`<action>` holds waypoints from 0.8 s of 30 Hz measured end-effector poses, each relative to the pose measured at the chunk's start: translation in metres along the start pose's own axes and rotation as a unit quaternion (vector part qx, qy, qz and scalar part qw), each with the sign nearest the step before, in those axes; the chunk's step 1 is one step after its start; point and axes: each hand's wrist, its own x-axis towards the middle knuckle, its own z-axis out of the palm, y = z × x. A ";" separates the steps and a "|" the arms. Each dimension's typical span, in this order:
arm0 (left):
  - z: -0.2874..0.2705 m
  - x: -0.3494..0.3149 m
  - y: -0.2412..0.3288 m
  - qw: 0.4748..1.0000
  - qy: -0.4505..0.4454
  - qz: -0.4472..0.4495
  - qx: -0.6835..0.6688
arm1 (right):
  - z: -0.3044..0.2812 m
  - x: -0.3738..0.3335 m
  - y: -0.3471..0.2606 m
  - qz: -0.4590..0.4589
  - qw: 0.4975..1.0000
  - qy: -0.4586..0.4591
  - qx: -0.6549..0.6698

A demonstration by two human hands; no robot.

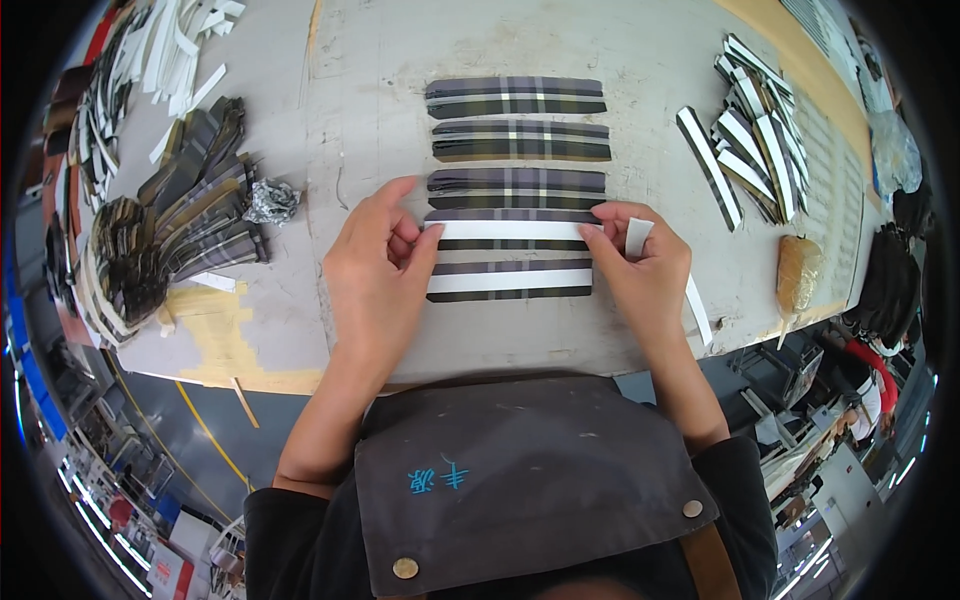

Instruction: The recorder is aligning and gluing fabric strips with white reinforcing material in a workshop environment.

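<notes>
A white strip point(513, 230) lies lengthwise along a plaid fabric strip point(515, 244), whose dark edges show above and below it. At its left end rests the thumb of my left hand point(378, 265), with the fingers curled beside it and the index finger stretched forward. My right hand point(645, 262) pinches the right end between thumb and index finger. Another white strip point(698, 310) passes through the right hand, one end sticking up between its fingers. Nearest me is a plaid strip with a white strip point(510, 281) on it. Beyond my hands lie plain plaid strips point(518, 188) in a column.
Stacked plaid strips point(215, 235) and a crumpled silver foil ball point(272, 202) are at left, white strips point(170, 50) at far left. Dark strips with white backing point(755, 140) are heaped at right, near a tan wrapped bundle point(797, 275). The table's front edge point(290, 382) runs before me.
</notes>
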 end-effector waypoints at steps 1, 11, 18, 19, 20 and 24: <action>0.000 0.000 0.000 1.000 -0.001 0.001 -0.001 | 0.001 0.000 0.000 -0.012 1.000 0.003 -0.010; -0.011 -0.004 0.023 0.997 -0.033 0.063 -0.019 | -0.009 -0.006 -0.014 -0.131 0.986 -0.021 -0.101; 0.004 -0.008 0.040 0.926 -0.251 0.084 -0.268 | -0.011 -0.012 -0.037 -0.189 0.968 -0.150 -0.065; 0.002 -0.008 0.038 0.927 -0.251 0.084 -0.267 | -0.016 -0.009 -0.036 -0.190 0.968 -0.150 -0.064; 0.000 -0.007 0.036 0.927 -0.234 0.052 -0.288 | -0.021 -0.006 -0.033 -0.135 0.968 -0.212 0.000; -0.012 -0.006 0.031 0.924 -0.231 -0.032 -0.301 | -0.042 0.002 -0.034 0.022 0.941 -0.328 0.085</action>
